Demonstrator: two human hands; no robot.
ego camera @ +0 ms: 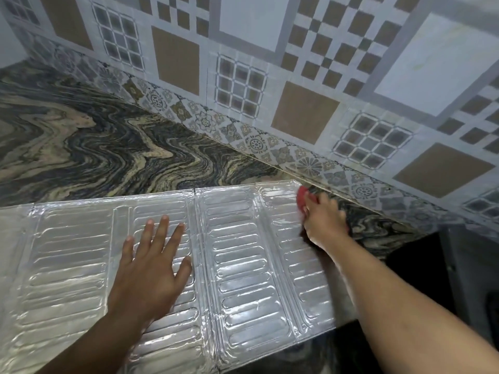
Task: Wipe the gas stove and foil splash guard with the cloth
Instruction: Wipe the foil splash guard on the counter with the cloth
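The foil splash guard [237,252] lies flat on the marbled countertop, its embossed silver panels filling the lower half of the view. My left hand [151,263] presses flat on a middle panel with fingers spread and straight. My right hand [324,220] grips a red cloth [301,198] at the guard's far right corner, close to the wall. Most of the cloth is hidden under my fingers. No stove burner is visible.
The dark swirled countertop [94,147] stretches to the left and behind the guard. A patterned tiled wall [297,76] rises along the back. A dark gap and a grey surface [464,279] lie at the right, past the counter's edge.
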